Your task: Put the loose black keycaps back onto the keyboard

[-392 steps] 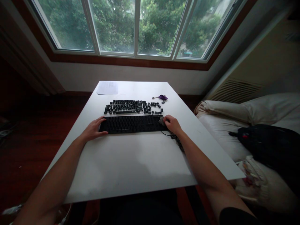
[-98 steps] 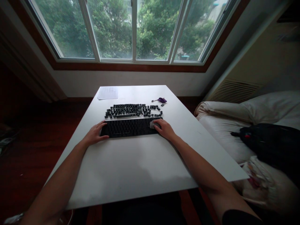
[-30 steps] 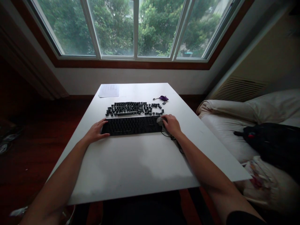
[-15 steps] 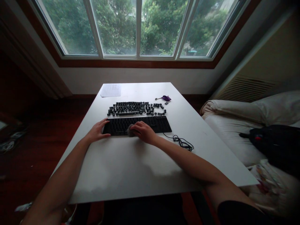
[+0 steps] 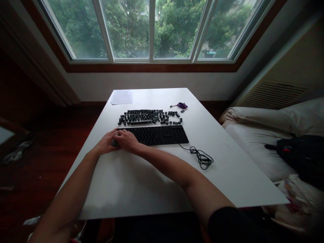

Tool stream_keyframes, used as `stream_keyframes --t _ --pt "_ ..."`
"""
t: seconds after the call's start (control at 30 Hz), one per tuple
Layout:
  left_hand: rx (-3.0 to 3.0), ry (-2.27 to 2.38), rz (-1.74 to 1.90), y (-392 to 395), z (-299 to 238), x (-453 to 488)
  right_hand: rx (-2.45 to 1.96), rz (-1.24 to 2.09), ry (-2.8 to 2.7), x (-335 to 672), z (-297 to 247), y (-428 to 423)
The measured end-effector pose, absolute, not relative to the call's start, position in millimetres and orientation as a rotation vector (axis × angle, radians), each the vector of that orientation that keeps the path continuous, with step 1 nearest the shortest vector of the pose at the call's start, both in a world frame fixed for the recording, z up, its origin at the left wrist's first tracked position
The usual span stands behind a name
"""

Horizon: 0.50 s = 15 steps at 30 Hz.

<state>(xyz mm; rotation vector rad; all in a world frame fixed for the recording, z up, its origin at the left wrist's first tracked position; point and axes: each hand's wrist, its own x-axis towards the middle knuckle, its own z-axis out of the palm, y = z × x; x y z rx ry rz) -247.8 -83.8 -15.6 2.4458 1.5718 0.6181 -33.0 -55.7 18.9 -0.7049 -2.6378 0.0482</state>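
Note:
A black keyboard base (image 5: 162, 134) with its keycaps removed lies on the white table (image 5: 157, 175). Several loose black keycaps (image 5: 149, 116) are laid out in rows just behind it. My right hand (image 5: 128, 140) rests on the keyboard's left end, fingers curled on a small grey cloth that barely shows. My left hand (image 5: 107, 143) rests against the keyboard's left edge, touching the right hand, its fingers mostly hidden. The keyboard's coiled black cable (image 5: 202, 158) lies on the table to the right.
A purple tool (image 5: 181, 105) lies behind the keycaps at the right. A sheet of paper (image 5: 122, 97) sits at the table's far left corner. A bed with white bedding (image 5: 265, 135) and a black bag (image 5: 301, 155) stands to the right. Windows fill the far wall.
My right hand has swept with the cloth from the keyboard's right end across to its left end, uncovering the cable. The left hand has stayed at the left edge.

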Motion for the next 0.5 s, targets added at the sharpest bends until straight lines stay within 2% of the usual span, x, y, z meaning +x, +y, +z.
stream_keyframes --t 0.2,0.5 --pt "2.482 1.553 0.593 -84.4 -15.2 -250.2 -0.719 0.117 -2.745 2.2 22.0 -50.2" --pt "2.474 1.558 0.578 -84.3 -17.9 -254.7 -1.041 0.191 -2.713 147.6 29.5 -39.4"
